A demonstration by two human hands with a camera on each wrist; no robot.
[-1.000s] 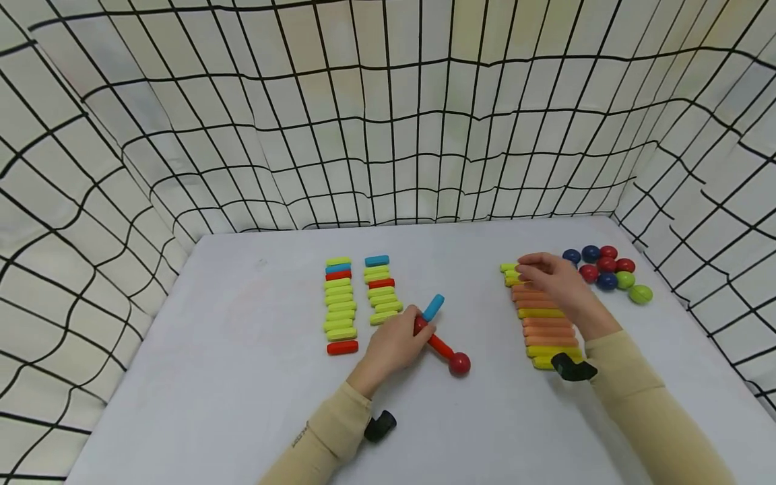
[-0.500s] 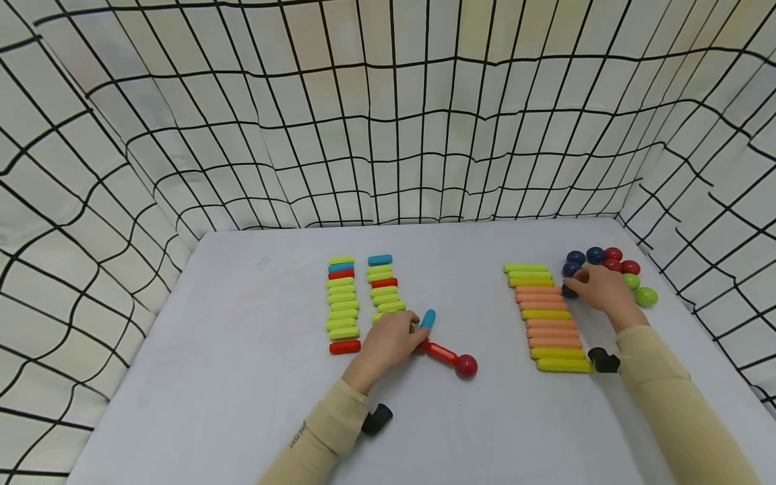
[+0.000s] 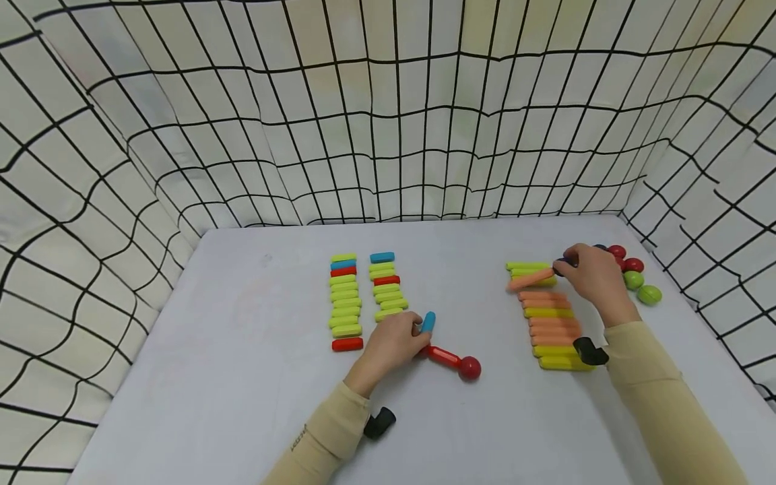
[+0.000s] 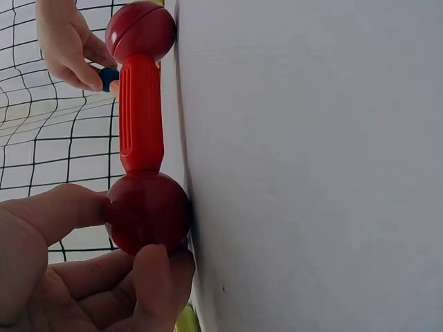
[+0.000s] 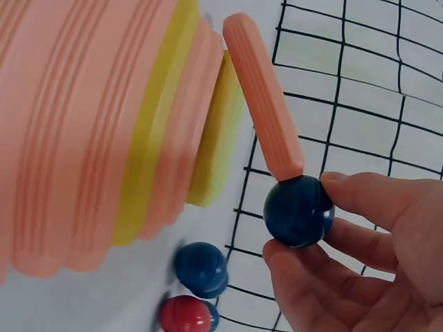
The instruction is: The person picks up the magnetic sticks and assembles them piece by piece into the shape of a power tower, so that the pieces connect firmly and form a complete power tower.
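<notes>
My left hand grips a red ball between thumb and fingers, low over the table. From that ball a red stick runs to a second red ball, and a short blue stick points away at the far side. Over the sorted sticks, my right hand pinches a dark blue ball with thumb and fingertips. An orange stick juts from this ball, raised and slanting above the yellow-green sticks. The left hand hides part of its ball in the head view.
Orange and yellow sticks lie in a row at right. Behind the right hand sit loose red balls and green balls. Two columns of short sticks lie left of centre. Black-lined netting encloses the table's back and sides.
My right hand has gone from above the sticks to the balls, then back left with a dark blue ball. An orange stick has come up from the row with it. The left hand keeps its grip.
</notes>
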